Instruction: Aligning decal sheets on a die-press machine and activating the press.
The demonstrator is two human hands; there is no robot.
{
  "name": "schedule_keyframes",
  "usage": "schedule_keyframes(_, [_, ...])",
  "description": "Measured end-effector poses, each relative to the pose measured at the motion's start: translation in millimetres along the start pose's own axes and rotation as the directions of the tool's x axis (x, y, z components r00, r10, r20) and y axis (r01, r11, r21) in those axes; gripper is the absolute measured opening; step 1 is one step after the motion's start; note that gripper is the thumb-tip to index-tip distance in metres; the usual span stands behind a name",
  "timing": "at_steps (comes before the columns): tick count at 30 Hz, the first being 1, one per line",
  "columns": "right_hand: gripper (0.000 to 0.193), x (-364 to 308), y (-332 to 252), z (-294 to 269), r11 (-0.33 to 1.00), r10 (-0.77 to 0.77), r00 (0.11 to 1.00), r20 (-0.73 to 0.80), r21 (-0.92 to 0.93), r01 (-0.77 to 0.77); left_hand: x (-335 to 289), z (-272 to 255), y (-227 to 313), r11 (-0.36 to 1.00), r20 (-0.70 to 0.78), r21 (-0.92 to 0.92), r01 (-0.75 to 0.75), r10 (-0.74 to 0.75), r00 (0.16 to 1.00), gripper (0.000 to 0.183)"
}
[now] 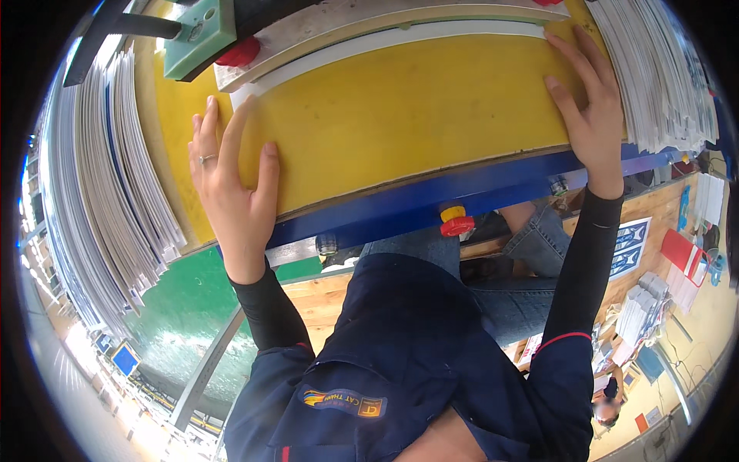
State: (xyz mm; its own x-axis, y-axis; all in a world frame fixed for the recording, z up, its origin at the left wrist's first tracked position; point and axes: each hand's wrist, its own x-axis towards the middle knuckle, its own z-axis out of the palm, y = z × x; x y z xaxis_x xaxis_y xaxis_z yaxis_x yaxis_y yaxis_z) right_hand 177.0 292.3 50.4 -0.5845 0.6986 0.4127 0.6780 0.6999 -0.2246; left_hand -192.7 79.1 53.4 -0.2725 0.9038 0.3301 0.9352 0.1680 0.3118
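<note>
Both my hands rest on a yellow work surface (pixel 408 108). A narrow white strip, like the edge of a paper sheet (pixel 431 31), shows along the foot of a long pale bar (pixel 369 18) at the far side. My left hand (pixel 231 177), with a ring on it, lies with fingers stretched, its index fingertip by the strip's left end. At the strip's right end, the fingertips of my right hand (pixel 591 115) touch or nearly touch it, fingers spread. Neither hand grips anything. How far the sheet reaches under the bar is hidden.
Tall stacks of paper flank the surface, one left (pixel 100 177) and one right (pixel 654 69). A green block (pixel 202 35) on a black arm juts in at upper left. Along the blue front edge sits a red and yellow button (pixel 457 222). Another person (pixel 608 408) appears at lower right.
</note>
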Motion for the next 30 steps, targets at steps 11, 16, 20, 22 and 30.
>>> schedule_keyframes(11, [0.046,-2.7,3.3,3.1,1.0,-0.005,1.0,-0.02,0.0,0.005,0.1,-1.3,1.2,1.0,0.02,0.015,-0.001,0.001,1.0,0.047])
schedule_keyframes(16, [0.046,-2.6,2.7,2.7,1.0,0.0,1.0,-0.017,0.001,0.0,0.7,-2.3,2.1,1.0,0.018,0.008,-0.001,0.001,1.0,0.047])
schedule_keyframes(20, [0.046,-1.6,1.9,1.5,1.0,0.0,1.0,-0.01,0.003,0.0,0.6,-0.2,-0.3,1.0,-0.001,-0.005,-0.005,0.005,1.0,0.046])
schedule_keyframes(22, [0.045,1.1,-1.5,-1.0,0.999,0.016,1.0,0.008,0.036,-0.016,0.7,0.1,-0.1,1.0,-0.001,-0.007,-0.007,0.007,1.0,0.046])
schedule_keyframes(30, [0.046,0.0,0.3,0.0,1.0,0.0,1.0,0.001,0.005,0.0,0.4,0.8,-0.6,1.0,-0.016,-0.01,-0.007,0.007,1.0,0.047])
